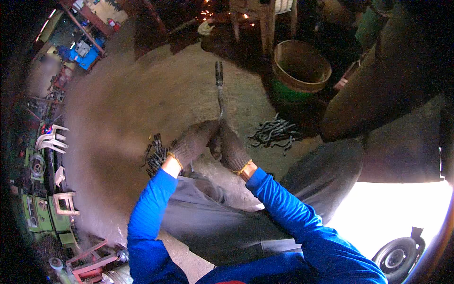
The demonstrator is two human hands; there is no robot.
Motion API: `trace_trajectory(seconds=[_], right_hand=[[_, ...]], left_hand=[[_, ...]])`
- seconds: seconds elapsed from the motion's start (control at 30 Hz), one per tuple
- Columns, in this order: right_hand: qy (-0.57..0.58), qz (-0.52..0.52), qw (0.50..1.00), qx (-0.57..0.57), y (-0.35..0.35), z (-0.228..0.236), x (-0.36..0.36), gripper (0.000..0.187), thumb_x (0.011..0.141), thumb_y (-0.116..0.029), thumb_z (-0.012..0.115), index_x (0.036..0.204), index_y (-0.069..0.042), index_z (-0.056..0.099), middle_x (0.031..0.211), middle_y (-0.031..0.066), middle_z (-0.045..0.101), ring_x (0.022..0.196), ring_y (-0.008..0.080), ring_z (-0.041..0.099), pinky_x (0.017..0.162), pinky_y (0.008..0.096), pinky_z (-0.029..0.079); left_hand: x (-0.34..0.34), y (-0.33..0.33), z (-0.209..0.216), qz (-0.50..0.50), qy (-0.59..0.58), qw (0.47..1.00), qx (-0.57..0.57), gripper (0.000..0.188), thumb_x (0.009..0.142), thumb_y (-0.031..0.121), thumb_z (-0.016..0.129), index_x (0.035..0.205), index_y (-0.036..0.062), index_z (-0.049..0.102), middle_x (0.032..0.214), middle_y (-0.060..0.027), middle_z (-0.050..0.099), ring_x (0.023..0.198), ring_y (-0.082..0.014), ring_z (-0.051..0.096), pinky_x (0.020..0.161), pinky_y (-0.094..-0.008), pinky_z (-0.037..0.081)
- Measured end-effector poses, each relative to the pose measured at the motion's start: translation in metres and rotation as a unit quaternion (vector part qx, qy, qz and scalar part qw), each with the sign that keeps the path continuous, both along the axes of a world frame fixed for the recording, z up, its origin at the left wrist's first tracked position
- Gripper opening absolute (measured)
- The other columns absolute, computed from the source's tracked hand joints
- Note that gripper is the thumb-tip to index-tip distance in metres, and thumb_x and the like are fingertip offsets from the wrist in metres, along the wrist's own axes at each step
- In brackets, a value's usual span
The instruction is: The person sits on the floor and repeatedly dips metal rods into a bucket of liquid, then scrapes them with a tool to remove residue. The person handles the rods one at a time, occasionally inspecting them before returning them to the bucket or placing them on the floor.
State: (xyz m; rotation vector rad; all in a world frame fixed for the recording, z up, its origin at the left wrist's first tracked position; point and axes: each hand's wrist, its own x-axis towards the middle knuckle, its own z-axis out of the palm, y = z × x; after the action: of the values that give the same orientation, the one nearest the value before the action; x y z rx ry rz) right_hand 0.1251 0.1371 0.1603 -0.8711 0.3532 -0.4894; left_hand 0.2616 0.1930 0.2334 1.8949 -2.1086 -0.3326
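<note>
Both my hands wear dark knitted gloves with yellow cuffs and meet in front of my knees. My left hand (193,141) and my right hand (235,150) are closed around the near end of a slightly bent metal rod (221,100). The rod points straight away from me and ends in a thick black cylindrical piece (219,73). My fingers hide the rod's near end. Beside my left wrist lies a pile of short dark metal pieces (156,155). A second pile of bent dark pieces (276,132) lies right of my right hand.
A green bucket (294,91) stands beyond the right pile. Farther off are chair legs (267,28), orange sparks (206,10) and a pale glove (205,28). White plastic chairs (54,138) and green machinery (42,213) line the left. A wheel (396,258) is at lower right.
</note>
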Motion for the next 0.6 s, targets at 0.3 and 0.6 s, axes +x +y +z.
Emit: trace_trajectory(seconds=[0.3,0.6], right_hand=[[-0.003,0.082,0.987,0.135,0.022,-0.002,0.023,0.043,0.095,-0.056,0.034,0.081,-0.017,0.046,0.056,-0.0069,0.035,0.044,0.007,0.032,0.038,0.0211,0.022],[-0.11,0.18,0.948,0.241,0.016,-0.041,0.024,0.033,0.098,-0.042,0.039,0.098,-0.013,0.055,0.07,-0.0013,0.052,0.055,0.0083,0.048,0.046,0.0229,0.041]], left_hand=[[0.011,0.007,0.012,0.147,0.159,0.968,0.126,0.029,0.088,0.007,0.044,0.112,0.0024,0.06,0.106,-0.014,0.065,0.099,-0.025,0.062,0.09,-0.0352,0.047],[0.022,0.004,-0.012,0.121,0.202,0.962,0.135,0.028,0.085,0.002,0.047,0.109,0.0032,0.062,0.105,-0.0119,0.066,0.098,-0.0219,0.063,0.086,-0.0321,0.049]])
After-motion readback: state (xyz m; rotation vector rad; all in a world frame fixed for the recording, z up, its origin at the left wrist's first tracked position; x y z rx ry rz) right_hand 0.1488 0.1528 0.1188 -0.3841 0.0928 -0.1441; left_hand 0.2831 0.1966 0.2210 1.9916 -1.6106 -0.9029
